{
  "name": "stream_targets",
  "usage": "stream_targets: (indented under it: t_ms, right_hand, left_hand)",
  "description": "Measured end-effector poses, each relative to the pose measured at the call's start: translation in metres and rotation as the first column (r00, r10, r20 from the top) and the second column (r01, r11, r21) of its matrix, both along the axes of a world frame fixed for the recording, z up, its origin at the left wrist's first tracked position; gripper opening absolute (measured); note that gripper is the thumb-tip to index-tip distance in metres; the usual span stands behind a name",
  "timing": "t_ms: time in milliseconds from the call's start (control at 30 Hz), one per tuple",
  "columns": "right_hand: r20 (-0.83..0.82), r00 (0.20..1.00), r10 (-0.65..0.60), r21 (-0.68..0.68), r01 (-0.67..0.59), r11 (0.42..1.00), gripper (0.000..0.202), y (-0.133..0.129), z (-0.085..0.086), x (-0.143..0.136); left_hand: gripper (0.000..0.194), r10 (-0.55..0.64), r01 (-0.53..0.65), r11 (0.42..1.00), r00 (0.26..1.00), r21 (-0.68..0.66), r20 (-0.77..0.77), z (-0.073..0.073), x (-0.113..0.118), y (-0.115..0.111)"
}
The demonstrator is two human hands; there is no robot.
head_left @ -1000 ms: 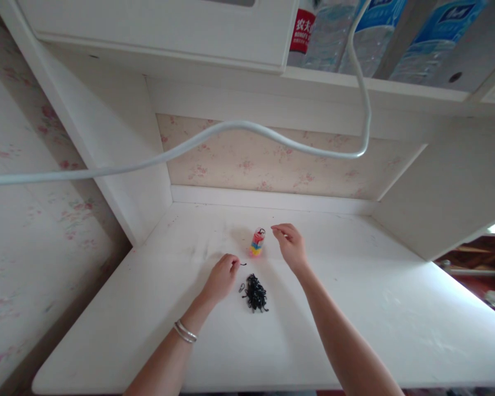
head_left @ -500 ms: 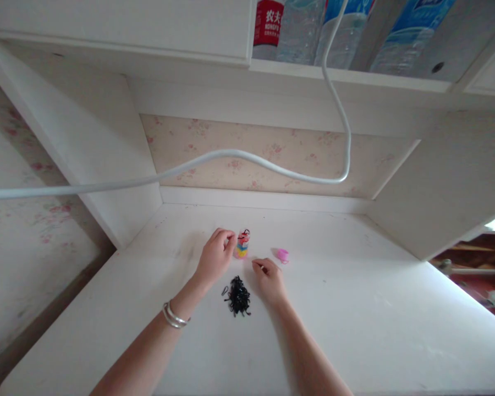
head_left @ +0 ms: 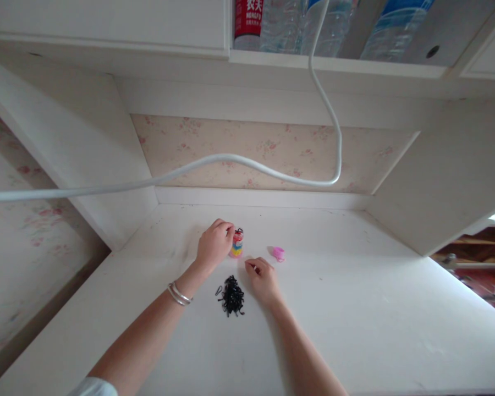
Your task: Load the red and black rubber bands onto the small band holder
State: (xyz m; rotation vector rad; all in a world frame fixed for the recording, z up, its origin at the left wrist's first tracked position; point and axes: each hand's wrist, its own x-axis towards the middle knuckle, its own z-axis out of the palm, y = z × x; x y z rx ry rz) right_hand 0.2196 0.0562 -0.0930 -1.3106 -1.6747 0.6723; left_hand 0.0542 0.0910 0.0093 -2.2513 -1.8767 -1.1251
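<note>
A small clear bottle (head_left: 236,247) stands upright on the white desktop, filled with layers of red, blue and yellow bands, with black band loops poking out of its mouth. My left hand (head_left: 215,241) is at the bottle's upper left side, fingertips pinched together by the mouth on what looks like a black rubber band. Just right of the bottle's base, my right hand (head_left: 263,279) rests on the desk with its fingers curled in a pinch; what they hold, if anything, is hidden. Between my forearms lies a pile of black rubber bands (head_left: 232,297), one loop lying apart at its left.
A pink cap (head_left: 278,253) lies on the desk (head_left: 355,319) to the right of the bottle. A white cable (head_left: 231,158) hangs across the view in front of the back wall. Overhead, a shelf (head_left: 338,65) holds several plastic bottles (head_left: 281,27).
My left hand has moved in closer to the mouth of the bottle. My right hand stays about where it was. The whole view has shifted slightly.
</note>
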Motion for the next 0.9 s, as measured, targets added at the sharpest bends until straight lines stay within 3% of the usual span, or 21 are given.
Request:
stream_targets:
  t_ms: [233,367,467,567,733,900]
  right_hand:
    - [0.025,0.999,0.046,-0.012,-0.045,0.999,0.024,-0.006,0.001,0.002]
    - [0.136,0.979,0.15,-0.032,-0.147,0.989,0.023,-0.019,0.007,0.001]
    - [0.307,0.932,0.194,-0.02,-0.197,0.98,0.023,-0.028,0.013,-0.003]
    - [0.392,0.9,0.189,-0.029,-0.193,0.981,0.02,-0.031,0.017,-0.006]
    - [0.278,0.94,0.199,-0.082,-0.183,0.98,0.018,-0.028,0.017,-0.008]
    - [0.15,0.974,0.171,-0.133,-0.151,0.98,0.018,-0.03,0.016,-0.007]
  left_hand:
    - [0.024,-0.058,0.06,0.998,0.992,-0.009,0.109,0.004,-0.011,-0.005]
    - [0.026,-0.048,0.057,0.997,0.984,-0.049,0.174,0.003,-0.025,-0.028]
    - [0.026,-0.103,0.137,0.975,0.976,-0.176,0.192,-0.011,-0.037,-0.059]
    - [0.023,-0.152,0.204,0.933,0.97,-0.297,0.191,-0.035,-0.044,-0.093]
    - [0.019,-0.118,0.174,0.873,0.982,-0.456,0.149,-0.067,-0.046,-0.127]
    - [0.019,-0.101,0.091,0.891,0.995,-0.445,0.001,-0.07,-0.04,-0.134]
